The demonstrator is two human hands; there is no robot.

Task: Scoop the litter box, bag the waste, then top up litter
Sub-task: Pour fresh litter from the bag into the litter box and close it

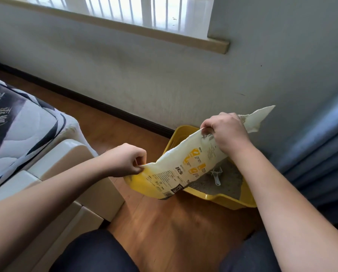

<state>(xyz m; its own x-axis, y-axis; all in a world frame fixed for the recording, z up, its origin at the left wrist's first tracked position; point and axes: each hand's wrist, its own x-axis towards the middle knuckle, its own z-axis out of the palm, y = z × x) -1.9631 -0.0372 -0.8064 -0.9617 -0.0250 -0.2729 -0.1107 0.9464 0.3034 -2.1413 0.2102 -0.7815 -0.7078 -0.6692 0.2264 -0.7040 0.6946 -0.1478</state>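
A cream and yellow litter bag [181, 169] hangs stretched above the left side of the yellow litter box [219, 198], which stands on the floor against the wall. My left hand [128, 160] pinches the bag's lower yellow end. My right hand [226, 132] grips the bag near its upper, torn end, which sticks out to the right. Grey litter [223, 183] fills the box, and a white scoop [216, 176] lies on it. The bag hides the box's left part.
A mattress [17, 122] on a cream bed frame [72, 165] stands at the left. Blue curtains [321, 146] hang at the right. A dark skirting board [105, 107] runs along the wall. Wooden floor [174, 232] lies between my knees and the box.
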